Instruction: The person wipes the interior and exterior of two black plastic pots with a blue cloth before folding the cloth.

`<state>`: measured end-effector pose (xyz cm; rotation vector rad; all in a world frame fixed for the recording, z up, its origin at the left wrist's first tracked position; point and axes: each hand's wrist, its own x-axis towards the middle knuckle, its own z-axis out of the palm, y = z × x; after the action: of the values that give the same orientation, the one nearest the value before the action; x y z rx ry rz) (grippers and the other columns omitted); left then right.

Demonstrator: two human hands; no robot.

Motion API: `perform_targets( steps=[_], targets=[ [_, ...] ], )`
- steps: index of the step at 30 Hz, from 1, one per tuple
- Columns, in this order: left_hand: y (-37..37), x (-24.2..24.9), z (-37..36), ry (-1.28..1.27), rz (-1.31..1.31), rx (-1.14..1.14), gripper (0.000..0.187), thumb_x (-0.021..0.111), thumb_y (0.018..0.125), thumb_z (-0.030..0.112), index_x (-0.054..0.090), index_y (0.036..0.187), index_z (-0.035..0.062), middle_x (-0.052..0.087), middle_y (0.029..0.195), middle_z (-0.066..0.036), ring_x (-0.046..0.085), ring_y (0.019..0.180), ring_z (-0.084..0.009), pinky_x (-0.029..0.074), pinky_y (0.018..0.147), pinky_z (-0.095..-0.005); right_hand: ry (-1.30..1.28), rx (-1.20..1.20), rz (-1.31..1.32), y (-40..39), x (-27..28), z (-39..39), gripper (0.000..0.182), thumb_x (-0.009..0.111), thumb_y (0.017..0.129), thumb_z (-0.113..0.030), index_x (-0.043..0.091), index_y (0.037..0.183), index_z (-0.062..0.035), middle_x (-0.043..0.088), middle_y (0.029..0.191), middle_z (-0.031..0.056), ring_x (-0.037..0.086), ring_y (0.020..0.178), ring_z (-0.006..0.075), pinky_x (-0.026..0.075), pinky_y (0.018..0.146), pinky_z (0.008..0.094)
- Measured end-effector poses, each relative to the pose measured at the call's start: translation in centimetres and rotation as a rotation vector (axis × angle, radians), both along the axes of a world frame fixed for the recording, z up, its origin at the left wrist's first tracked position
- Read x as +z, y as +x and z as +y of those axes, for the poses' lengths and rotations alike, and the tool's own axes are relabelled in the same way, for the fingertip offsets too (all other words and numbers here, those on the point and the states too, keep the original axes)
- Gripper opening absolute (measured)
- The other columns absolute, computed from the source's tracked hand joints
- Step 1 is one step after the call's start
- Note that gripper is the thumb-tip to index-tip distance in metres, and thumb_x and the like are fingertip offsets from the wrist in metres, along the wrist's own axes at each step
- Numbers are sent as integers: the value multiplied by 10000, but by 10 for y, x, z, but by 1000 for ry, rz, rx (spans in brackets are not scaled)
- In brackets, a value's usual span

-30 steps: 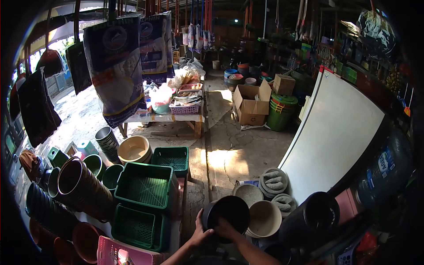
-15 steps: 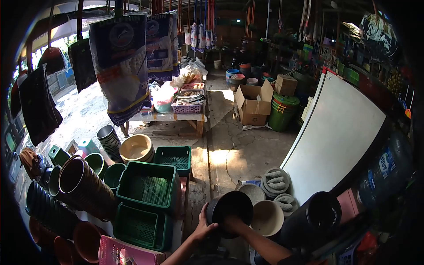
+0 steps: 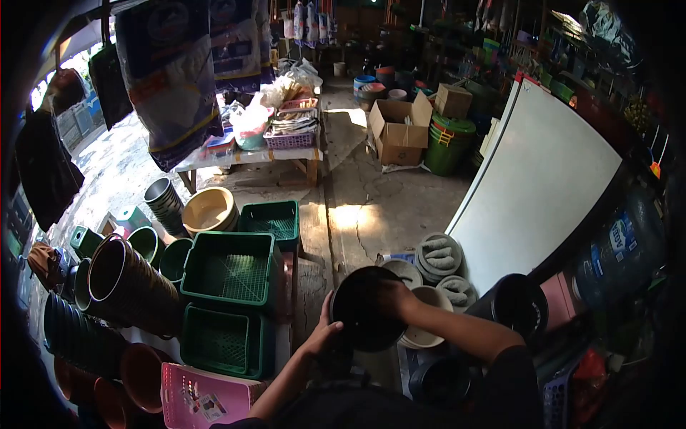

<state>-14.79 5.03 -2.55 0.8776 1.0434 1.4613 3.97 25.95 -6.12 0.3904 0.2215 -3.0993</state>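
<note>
My left hand [image 3: 324, 333] grips the left side of a round black pot [image 3: 357, 325], thumb towards the front and fingers behind the rim. The pot's opening tilts up towards me. My right hand [image 3: 401, 299] reaches over the pot's right rim into the dark inside, and its fingers are lost in shadow. Just right of the pot stand a cream pot [image 3: 429, 336] and a grey stone mortar [image 3: 404, 272]. Grey stone mortars with pestles [image 3: 437, 256] sit behind them. A black bucket [image 3: 516, 304] is further right.
Green plastic baskets [image 3: 232, 268], a pink basket [image 3: 207, 400] and stacked brown pots [image 3: 128, 282] fill the left. A white board [image 3: 536, 186] leans on the right, near a large water bottle [image 3: 618, 250]. An open cardboard box [image 3: 400, 132] stands on the floor [image 3: 357, 236] ahead.
My right hand has drawn up from deep in the black pot to its upper right rim, the elbow swinging outward. The pot has risen slightly in view.
</note>
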Motion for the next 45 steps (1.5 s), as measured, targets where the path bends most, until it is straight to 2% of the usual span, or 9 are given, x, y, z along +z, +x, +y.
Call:
perform_targets(
  steps=[1, 15, 17, 21, 25, 30, 32, 38, 45],
  targets=[
    [3, 0, 2, 13, 6, 11, 1126, 726, 729, 490, 40, 1556, 152, 249, 1512, -214, 281, 1399, -349, 261, 1134, -447, 835, -126, -247, -1, 30, 0, 202, 539, 811, -210, 683, 856, -76, 642, 922, 95, 620, 934, 271, 408, 1030, 434],
    [41, -40, -12, 45, 113, 171, 1168, 700, 674, 670, 118, 1562, 184, 230, 1478, -243, 279, 1378, -381, 234, 1144, -474, 405, -235, -375, -18, 51, -136, 389, 464, 988, -336, 576, 1193, -24, 648, 1148, 134, 603, 1113, 312, 416, 1038, 458],
    [45, -42, -13, 43, 317, 199, 1160, 697, 679, 669, 123, 1561, 182, 236, 1473, -229, 284, 1376, -374, 235, 1145, -463, 199, -757, -111, -20, 105, -128, 451, 491, 982, -329, 541, 1245, 35, 647, 1150, 142, 619, 1094, 293, 456, 1011, 422],
    [46, -33, -5, 32, 232, 160, 1123, 710, 712, 613, 120, 1560, 172, 262, 1471, -210, 320, 1363, -351, 269, 1133, -447, 205, -890, -38, -17, 100, -134, 425, 534, 964, -298, 554, 1197, 56, 643, 1145, 131, 611, 1102, 266, 444, 1024, 392],
    [35, -33, -6, 78, -217, 57, 1100, 728, 757, 525, 89, 1552, 113, 324, 1483, -198, 423, 1316, -312, 356, 1092, -411, 1257, -414, -365, 0, 94, -169, 357, 568, 937, -233, 582, 1195, 14, 637, 1109, 95, 602, 1040, 208, 438, 972, 334],
    [34, -20, -12, 123, -292, 98, 1151, 738, 712, 574, 111, 1546, 88, 311, 1496, -194, 358, 1372, -290, 320, 1116, -427, 1463, 453, -465, 35, 116, -131, 363, 590, 905, -269, 617, 1202, -64, 645, 1155, 99, 594, 1077, 225, 426, 974, 329],
    [29, -13, -12, 130, -221, 116, 1145, 736, 713, 577, 121, 1545, 87, 314, 1496, -192, 356, 1375, -289, 318, 1117, -433, 1987, 615, -385, 45, 119, -130, 399, 620, 837, -261, 639, 1208, -116, 613, 1271, 107, 539, 1226, 278, 384, 1050, 401],
    [14, 25, -25, 87, -137, 34, 1113, 723, 722, 567, 154, 1539, 68, 299, 1514, -182, 324, 1396, -292, 284, 1136, -433, 2953, 556, -502, 67, 165, -103, 394, 595, 798, -230, 664, 1182, -181, 389, 1517, 55, 266, 1449, 181, 160, 1181, 474],
    [17, 19, -27, 54, -286, -195, 1033, 681, 770, 543, 169, 1537, 76, 312, 1512, -173, 324, 1399, -283, 297, 1131, -435, 3094, -64, -402, 26, 146, -101, 375, 469, 899, -191, 611, 1244, -222, 337, 1556, 3, 232, 1466, 170, 35, 1192, 443]
  ],
)
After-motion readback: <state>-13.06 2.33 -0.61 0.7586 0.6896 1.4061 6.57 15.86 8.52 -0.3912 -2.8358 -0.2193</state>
